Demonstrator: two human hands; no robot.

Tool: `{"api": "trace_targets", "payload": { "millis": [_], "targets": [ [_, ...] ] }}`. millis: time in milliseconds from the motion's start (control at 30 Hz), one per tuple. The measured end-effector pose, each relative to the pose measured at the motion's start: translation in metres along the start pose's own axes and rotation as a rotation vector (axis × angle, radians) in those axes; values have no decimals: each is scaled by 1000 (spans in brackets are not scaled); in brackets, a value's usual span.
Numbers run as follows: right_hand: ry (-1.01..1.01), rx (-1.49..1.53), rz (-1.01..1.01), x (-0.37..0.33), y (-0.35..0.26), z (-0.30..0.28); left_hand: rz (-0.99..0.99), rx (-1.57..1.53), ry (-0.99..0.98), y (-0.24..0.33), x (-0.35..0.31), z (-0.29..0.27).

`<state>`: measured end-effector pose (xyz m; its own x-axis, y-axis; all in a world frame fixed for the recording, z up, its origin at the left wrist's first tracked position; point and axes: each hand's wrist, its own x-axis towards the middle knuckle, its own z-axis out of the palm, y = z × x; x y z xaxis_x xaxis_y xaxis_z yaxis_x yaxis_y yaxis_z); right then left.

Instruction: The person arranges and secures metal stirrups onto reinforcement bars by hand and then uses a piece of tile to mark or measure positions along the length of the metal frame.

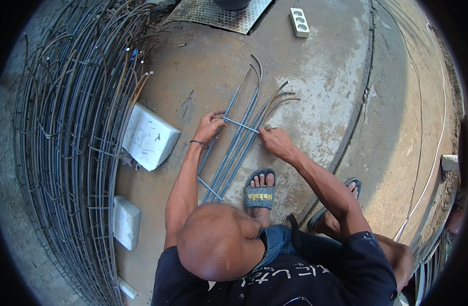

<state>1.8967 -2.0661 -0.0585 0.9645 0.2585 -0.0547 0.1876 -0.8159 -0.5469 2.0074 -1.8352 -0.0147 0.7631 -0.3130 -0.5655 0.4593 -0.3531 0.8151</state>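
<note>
Several long ribbed rebar rods run away from me over the concrete floor, their far ends bent into hooks. A thin steel stirrup crosses them. My left hand is closed on its left corner, fingers curled beside the outermost rod. At the right end, the fingers of my right hand pinch the same stirrup. Nearer to me a second stirrup crosses the rods, partly hidden by my bent left knee. My sandalled foot rests right of the rods.
A large stack of rebar cages fills the left side, with white blocks along its edge. Far off are a patterned metal plate with a dark container on it, and a power strip. A white cable curves along the right.
</note>
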Motion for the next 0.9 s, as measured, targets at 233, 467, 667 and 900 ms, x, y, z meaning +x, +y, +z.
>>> {"api": "trace_targets", "payload": {
  "millis": [233, 467, 667, 900],
  "targets": [
    [37, -15, -12, 1, 3, 2, -109, -179, 45, -1, 5, 8],
    [13, 17, 62, -1, -1, -8, -71, -293, 262, -19, 14, 14],
    [45, 125, 64, -1, 4, -12, -82, -287, 268, -17, 17, 5],
    [60, 279, 17, -16, 24, -37, -104, -284, 231, -19, 26, 12]
  ]
}}
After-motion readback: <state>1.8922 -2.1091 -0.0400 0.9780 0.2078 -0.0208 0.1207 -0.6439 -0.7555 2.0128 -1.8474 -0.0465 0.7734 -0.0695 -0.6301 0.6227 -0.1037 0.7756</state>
